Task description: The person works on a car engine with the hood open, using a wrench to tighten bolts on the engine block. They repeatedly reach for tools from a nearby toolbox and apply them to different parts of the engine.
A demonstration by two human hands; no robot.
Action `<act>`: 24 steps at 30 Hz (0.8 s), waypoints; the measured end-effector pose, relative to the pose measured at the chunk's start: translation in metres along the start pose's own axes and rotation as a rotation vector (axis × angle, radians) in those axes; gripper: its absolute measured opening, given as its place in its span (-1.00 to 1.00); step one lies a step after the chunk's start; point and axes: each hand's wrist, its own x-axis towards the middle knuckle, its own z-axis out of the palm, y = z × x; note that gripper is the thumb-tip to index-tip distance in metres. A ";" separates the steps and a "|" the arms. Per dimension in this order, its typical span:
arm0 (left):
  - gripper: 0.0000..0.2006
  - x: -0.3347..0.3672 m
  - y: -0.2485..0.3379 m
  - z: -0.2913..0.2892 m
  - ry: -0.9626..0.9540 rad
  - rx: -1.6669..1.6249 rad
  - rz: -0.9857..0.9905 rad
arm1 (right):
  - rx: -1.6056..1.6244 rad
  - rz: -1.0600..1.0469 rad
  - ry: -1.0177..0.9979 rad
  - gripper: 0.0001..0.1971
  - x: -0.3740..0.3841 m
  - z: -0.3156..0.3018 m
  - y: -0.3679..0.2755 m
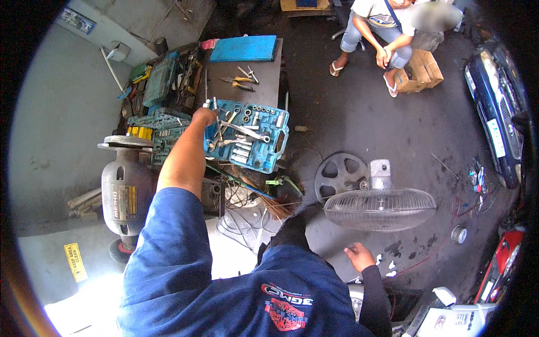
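Your L hand [204, 117] is reaching to the L edge of the opened blue socket case [268, 158]; can't tell if it's gripping anything. The case is sitting at the bench's [270, 84] near end, w/ loose wrenches [247, 131] lying across it. Yr R hand [360, 257] is hanging near the fan [382, 210], fingers loosely spread.

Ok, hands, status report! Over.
Left hand at blue tool case. Right hand away, nothing visible in it. Silver tools lying across the case.
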 end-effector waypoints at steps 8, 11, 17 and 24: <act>-0.66 0.038 -0.014 0.040 -0.125 0.430 0.518 | -0.071 -0.388 -0.279 -0.53 0.032 -0.002 -0.191; -0.69 0.038 -0.019 0.023 -0.302 0.687 0.702 | -0.076 -0.478 -0.448 -0.59 0.039 0.005 -0.252; -0.66 -0.029 0.021 -0.053 -0.496 0.462 0.447 | -0.090 -0.677 -0.416 -0.58 0.057 0.023 -0.331; -0.66 -0.101 0.086 -0.126 -0.459 0.399 0.347 | 0.107 -0.915 0.266 -0.35 0.119 0.057 -0.464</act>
